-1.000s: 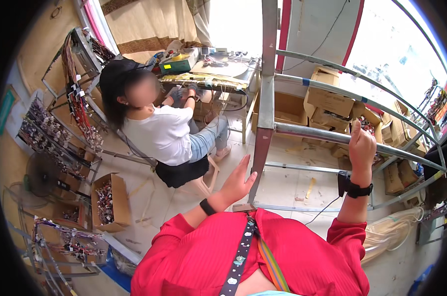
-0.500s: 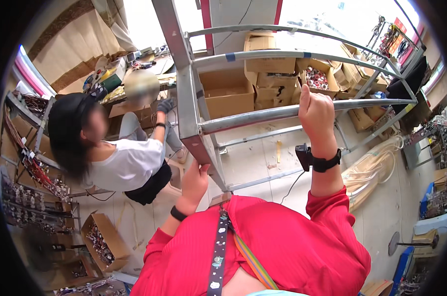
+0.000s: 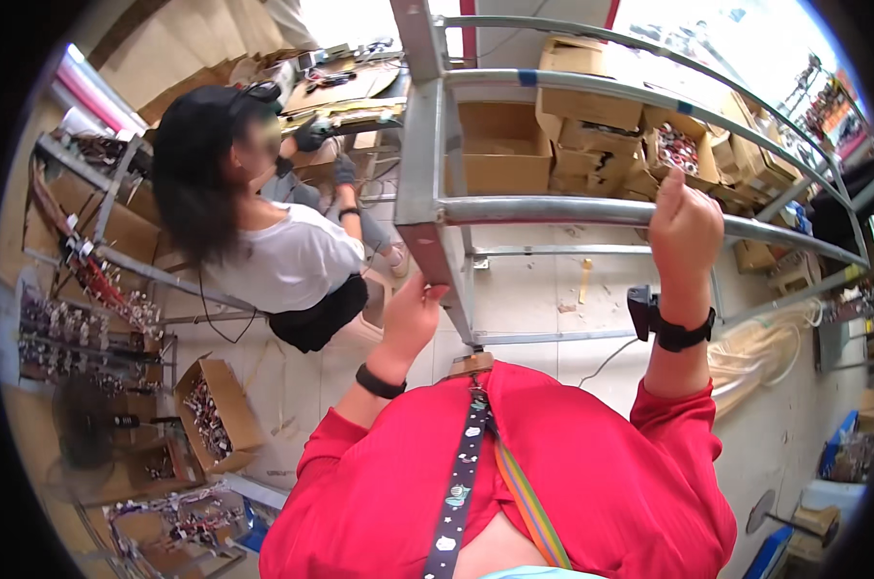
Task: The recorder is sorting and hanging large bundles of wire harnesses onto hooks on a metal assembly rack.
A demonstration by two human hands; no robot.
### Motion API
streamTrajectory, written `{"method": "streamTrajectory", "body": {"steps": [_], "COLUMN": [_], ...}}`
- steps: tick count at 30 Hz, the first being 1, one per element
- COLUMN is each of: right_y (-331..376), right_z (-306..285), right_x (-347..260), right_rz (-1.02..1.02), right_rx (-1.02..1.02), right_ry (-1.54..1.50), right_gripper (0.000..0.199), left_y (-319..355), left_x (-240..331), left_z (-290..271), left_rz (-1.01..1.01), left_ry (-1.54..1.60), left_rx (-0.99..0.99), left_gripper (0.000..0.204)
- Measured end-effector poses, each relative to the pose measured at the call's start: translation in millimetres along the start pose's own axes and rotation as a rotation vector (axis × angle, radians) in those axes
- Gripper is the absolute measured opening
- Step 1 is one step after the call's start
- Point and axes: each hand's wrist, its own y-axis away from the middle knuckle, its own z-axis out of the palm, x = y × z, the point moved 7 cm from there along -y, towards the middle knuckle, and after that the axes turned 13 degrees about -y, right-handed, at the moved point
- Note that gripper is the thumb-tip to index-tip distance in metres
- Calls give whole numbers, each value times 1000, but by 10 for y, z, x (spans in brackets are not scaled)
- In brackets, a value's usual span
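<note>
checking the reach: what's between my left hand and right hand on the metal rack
In the head view, the rack's grey upright post stands between left hand and right hand; beyond it, bare floor behind a rail.

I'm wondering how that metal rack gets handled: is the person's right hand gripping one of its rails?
Yes, the right hand is closed around a horizontal rail of the grey metal rack, fingers curled over it.

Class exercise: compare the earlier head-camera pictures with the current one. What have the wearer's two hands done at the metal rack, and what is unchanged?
The left hand has come forward from open air to touch the rack's upright post. The right hand remains raised, fist closed at the horizontal rail. The seated person keeps working at the bench.
</note>
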Motion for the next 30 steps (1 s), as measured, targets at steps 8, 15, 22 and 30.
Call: {"method": "streamTrajectory", "body": {"steps": [8, 15, 22, 30], "right_y": [63, 96, 115, 174], "right_z": [-67, -45, -42, -13], "right_x": [-8, 24, 18, 31], "right_rz": [36, 55, 94, 111], "right_rx": [34, 30, 22, 37], "right_ry": [-23, 8, -29, -69], "right_gripper": [53, 55, 63, 61], "left_y": [27, 147, 711, 1023], "left_x": [16, -293, -833, -1200], "left_z": [-17, 69, 101, -131], "left_rz": [73, 59, -130, -239], "left_ry": [96, 333, 341, 297], "left_rx": [-35, -78, -321, -313], "left_gripper": [37, 42, 35, 34]}}
